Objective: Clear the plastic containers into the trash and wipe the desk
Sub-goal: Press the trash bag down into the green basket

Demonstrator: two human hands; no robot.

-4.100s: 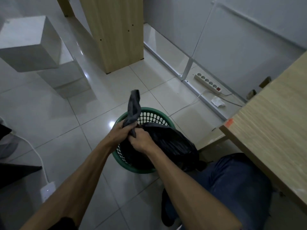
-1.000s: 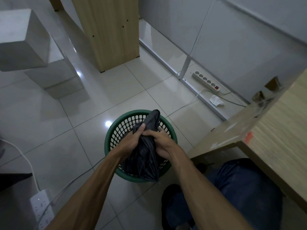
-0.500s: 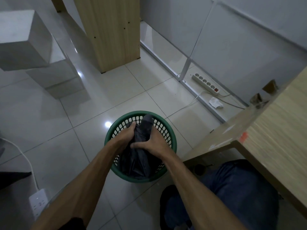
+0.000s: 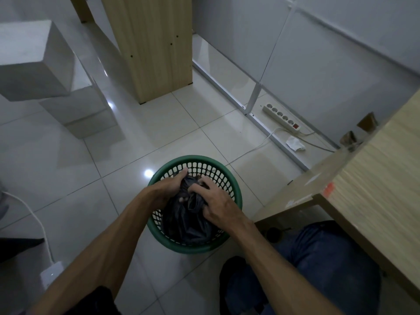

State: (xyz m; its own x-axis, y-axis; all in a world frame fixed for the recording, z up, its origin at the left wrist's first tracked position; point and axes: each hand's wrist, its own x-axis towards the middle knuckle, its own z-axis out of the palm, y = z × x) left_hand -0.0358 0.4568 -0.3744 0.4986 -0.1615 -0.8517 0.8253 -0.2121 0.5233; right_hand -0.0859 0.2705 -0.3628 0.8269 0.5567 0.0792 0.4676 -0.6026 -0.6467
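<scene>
My left hand (image 4: 169, 189) and right hand (image 4: 216, 204) squeeze the black plastic bag (image 4: 188, 221) inside the round green plastic basket (image 4: 231, 180). I should push straight down, slowly.

A white power strip (image 4: 281, 118) with a red switch lies on the glossy tiled floor (image 4: 68, 167) by the wall, a crumpled white tissue (image 4: 295, 143) just beside it. A wooden panel (image 4: 152, 46) stands upright farther back, and a white adapter (image 4: 51, 273) with its cable lies at lower left.
</scene>
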